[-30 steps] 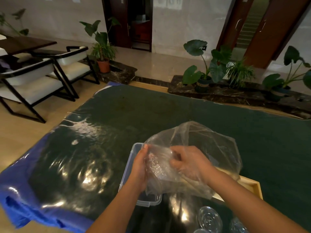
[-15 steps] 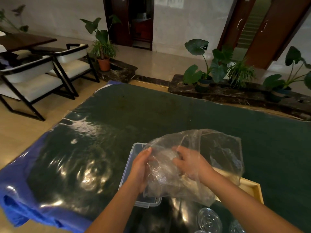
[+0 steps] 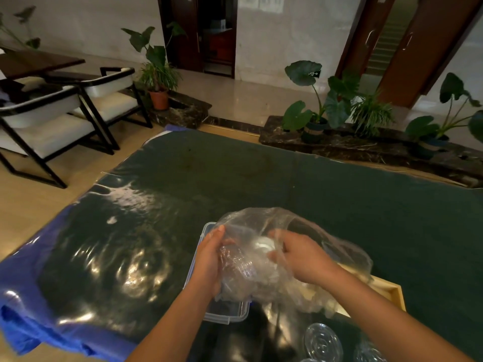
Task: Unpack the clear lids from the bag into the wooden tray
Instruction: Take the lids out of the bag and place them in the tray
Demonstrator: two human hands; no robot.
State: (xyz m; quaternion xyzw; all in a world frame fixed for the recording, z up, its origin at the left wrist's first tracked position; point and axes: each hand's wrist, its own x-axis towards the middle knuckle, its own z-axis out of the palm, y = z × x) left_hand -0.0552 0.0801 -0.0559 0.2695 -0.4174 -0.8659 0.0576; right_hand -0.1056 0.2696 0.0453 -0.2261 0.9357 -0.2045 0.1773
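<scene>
Over the dark green surface, left hand curls round the crumpled clear plastic bag, clear round lids inside it, right hand fingers buried in the film, grip can't be told, light wooden tray just beneath at right

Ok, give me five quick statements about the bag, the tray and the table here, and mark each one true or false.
1. The left hand and the right hand are both on the clear bag. True.
2. The clear bag lies flat and untouched. False: it is held up over the clear container and the wooden tray.
3. The wooden tray sits to the right of the clear container. True.
4. The table cover is red. False: it is dark green.
5. A clear round lid lies on the table cover, close to the person. True.
</scene>
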